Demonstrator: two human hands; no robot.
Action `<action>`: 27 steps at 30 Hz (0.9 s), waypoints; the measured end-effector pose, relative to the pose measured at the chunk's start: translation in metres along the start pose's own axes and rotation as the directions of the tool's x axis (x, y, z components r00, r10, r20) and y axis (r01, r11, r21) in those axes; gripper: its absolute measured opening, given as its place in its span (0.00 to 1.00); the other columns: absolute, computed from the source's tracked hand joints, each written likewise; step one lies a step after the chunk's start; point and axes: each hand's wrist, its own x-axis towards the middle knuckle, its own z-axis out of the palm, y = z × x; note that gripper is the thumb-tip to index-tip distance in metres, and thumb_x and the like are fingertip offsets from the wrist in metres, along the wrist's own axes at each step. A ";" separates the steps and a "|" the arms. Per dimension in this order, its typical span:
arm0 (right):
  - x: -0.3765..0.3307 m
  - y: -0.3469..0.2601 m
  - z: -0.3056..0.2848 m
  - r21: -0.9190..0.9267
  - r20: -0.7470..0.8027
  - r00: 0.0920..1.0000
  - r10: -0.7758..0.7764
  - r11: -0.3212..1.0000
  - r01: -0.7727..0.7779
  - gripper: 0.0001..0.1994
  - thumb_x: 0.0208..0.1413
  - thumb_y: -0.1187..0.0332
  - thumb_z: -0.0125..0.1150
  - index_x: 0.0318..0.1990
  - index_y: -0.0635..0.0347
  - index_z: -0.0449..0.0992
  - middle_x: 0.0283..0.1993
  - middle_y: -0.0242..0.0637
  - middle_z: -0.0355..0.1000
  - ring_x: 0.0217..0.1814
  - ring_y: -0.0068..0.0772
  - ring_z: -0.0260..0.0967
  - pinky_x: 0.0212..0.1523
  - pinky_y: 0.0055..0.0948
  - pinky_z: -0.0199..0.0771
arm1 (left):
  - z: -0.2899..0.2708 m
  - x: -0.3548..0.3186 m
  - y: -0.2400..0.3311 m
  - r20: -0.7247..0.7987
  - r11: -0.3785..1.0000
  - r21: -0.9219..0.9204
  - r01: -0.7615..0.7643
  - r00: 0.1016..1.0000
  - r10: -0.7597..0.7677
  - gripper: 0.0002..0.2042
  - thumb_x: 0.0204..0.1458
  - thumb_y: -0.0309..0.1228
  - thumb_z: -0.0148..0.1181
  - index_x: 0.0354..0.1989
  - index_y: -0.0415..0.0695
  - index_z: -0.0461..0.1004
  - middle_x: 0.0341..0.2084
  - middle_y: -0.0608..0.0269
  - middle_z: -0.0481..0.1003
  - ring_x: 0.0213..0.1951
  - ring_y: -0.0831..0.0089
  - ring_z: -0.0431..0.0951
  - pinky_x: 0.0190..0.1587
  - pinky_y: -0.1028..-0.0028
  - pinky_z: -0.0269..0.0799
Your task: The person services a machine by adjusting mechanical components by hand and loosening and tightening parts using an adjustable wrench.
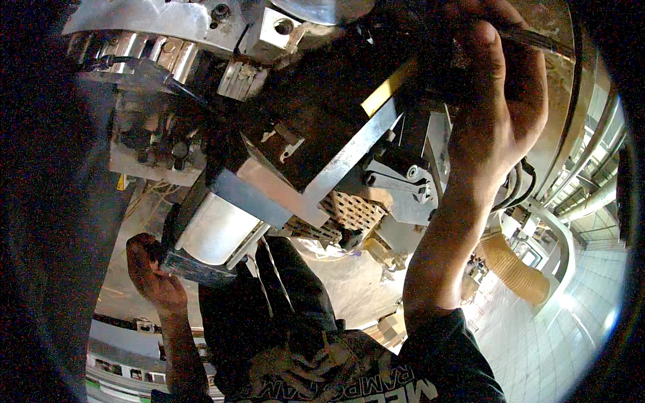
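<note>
In the head view a silver, round-sided metal housing with dark end plates hangs from a machine frame, tilted. At its lower dark end plate is my left hand, with curled fingers at the plate's edge; what they grip, if anything, is hidden. My right hand reaches up to the top right, its thumb against a dark part of the machine and its fingers bent round behind. Deep shadow hides what it grasps there. Between the hands runs a slanted metal bar with a yellow strip at its upper end.
Wrenches lie on a grey surface beside a perforated tan piece. Metal machine parts fill the upper left. A ribbed yellow hose stands at the right. White cords hang against my dark clothing.
</note>
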 end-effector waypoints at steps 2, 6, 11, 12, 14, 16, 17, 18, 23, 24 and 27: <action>0.000 0.004 -0.001 0.085 0.006 1.000 -0.006 0.996 0.006 0.14 0.65 0.69 0.60 0.54 0.68 0.74 0.41 0.37 0.75 0.40 0.24 0.73 0.41 0.23 0.74 | -0.004 0.000 0.002 0.022 0.983 -0.151 0.102 0.995 -0.100 0.18 0.69 0.40 0.48 0.57 0.39 0.69 0.52 0.57 0.72 0.49 0.68 0.74 0.60 0.69 0.69; 0.001 0.005 0.001 0.151 -0.009 1.000 -0.010 0.989 0.011 0.15 0.65 0.69 0.61 0.54 0.68 0.74 0.41 0.37 0.76 0.40 0.25 0.74 0.42 0.24 0.74 | 0.006 -0.011 -0.001 -0.085 0.999 0.006 -0.032 0.996 0.033 0.19 0.68 0.41 0.49 0.56 0.38 0.70 0.52 0.55 0.72 0.52 0.67 0.73 0.61 0.66 0.67; 0.002 -0.009 0.004 -0.038 -0.024 0.999 -0.034 0.999 0.033 0.18 0.65 0.67 0.60 0.57 0.69 0.72 0.47 0.42 0.75 0.47 0.30 0.74 0.46 0.28 0.76 | 0.010 -0.004 0.010 0.032 0.958 0.169 -0.232 0.973 0.230 0.16 0.67 0.42 0.52 0.50 0.40 0.73 0.45 0.60 0.77 0.46 0.74 0.77 0.50 0.70 0.76; 0.002 -0.010 0.000 -0.098 0.008 1.000 -0.018 0.995 0.018 0.19 0.65 0.67 0.59 0.59 0.70 0.70 0.49 0.44 0.75 0.49 0.32 0.74 0.47 0.29 0.76 | 0.017 -0.006 0.023 -0.081 0.998 -0.044 0.033 0.996 -0.036 0.17 0.65 0.42 0.51 0.51 0.41 0.72 0.41 0.64 0.75 0.42 0.75 0.76 0.45 0.73 0.75; 0.002 -0.005 -0.007 -0.103 -0.014 0.997 0.080 0.991 -0.081 0.19 0.65 0.69 0.60 0.60 0.70 0.71 0.52 0.44 0.76 0.50 0.31 0.75 0.51 0.29 0.76 | 0.020 -0.007 0.031 -0.133 0.923 -0.278 0.266 0.941 -0.312 0.18 0.63 0.42 0.51 0.51 0.42 0.71 0.37 0.68 0.73 0.37 0.77 0.74 0.40 0.77 0.74; -0.001 0.003 -0.012 -0.038 -0.064 0.985 0.160 0.986 -0.163 0.18 0.64 0.71 0.62 0.58 0.69 0.73 0.51 0.42 0.78 0.50 0.30 0.76 0.54 0.28 0.76 | 0.019 -0.008 0.034 -0.116 0.898 -0.320 0.303 0.928 -0.354 0.12 0.64 0.39 0.49 0.46 0.45 0.72 0.29 0.75 0.70 0.28 0.86 0.67 0.30 0.82 0.66; -0.003 0.006 -0.014 -0.036 -0.091 0.984 0.151 0.987 -0.154 0.18 0.63 0.71 0.63 0.58 0.69 0.73 0.53 0.42 0.77 0.50 0.29 0.76 0.55 0.28 0.75 | 0.021 -0.007 0.037 -0.120 0.899 -0.320 0.299 0.928 -0.352 0.12 0.64 0.39 0.49 0.46 0.45 0.72 0.29 0.75 0.70 0.28 0.86 0.67 0.30 0.82 0.66; -0.004 0.007 -0.016 -0.035 -0.118 0.983 0.140 0.989 -0.145 0.18 0.63 0.71 0.63 0.58 0.69 0.73 0.54 0.42 0.77 0.51 0.29 0.75 0.55 0.28 0.75 | 0.027 -0.006 0.041 -0.118 0.903 -0.318 0.288 0.933 -0.340 0.11 0.64 0.39 0.48 0.43 0.46 0.72 0.26 0.77 0.66 0.26 0.87 0.63 0.27 0.83 0.61; -0.021 -0.006 -0.032 -0.065 -0.212 0.971 0.108 0.990 -0.125 0.21 0.67 0.72 0.54 0.65 0.69 0.63 0.59 0.51 0.72 0.59 0.47 0.74 0.60 0.39 0.76 | 0.034 -0.010 0.044 -0.111 0.948 -0.228 0.222 0.961 -0.251 0.11 0.66 0.39 0.45 0.37 0.48 0.71 0.22 0.77 0.60 0.23 0.86 0.58 0.25 0.81 0.54; -0.028 -0.012 -0.035 -0.064 -0.266 0.956 0.127 0.987 -0.148 0.21 0.67 0.72 0.54 0.65 0.69 0.64 0.59 0.51 0.72 0.59 0.45 0.74 0.59 0.38 0.76 | 0.024 -0.011 0.040 -0.003 0.974 -0.142 0.177 0.984 -0.179 0.11 0.67 0.39 0.45 0.37 0.48 0.71 0.24 0.74 0.62 0.23 0.83 0.59 0.25 0.79 0.55; -0.055 -0.032 -0.047 -0.084 -0.358 0.917 0.174 0.972 -0.218 0.21 0.67 0.70 0.55 0.64 0.69 0.65 0.57 0.49 0.73 0.55 0.40 0.75 0.56 0.36 0.77 | 0.025 -0.018 0.041 0.011 0.948 -0.239 0.211 0.977 -0.215 0.12 0.67 0.41 0.47 0.37 0.47 0.71 0.24 0.73 0.64 0.24 0.82 0.60 0.25 0.77 0.54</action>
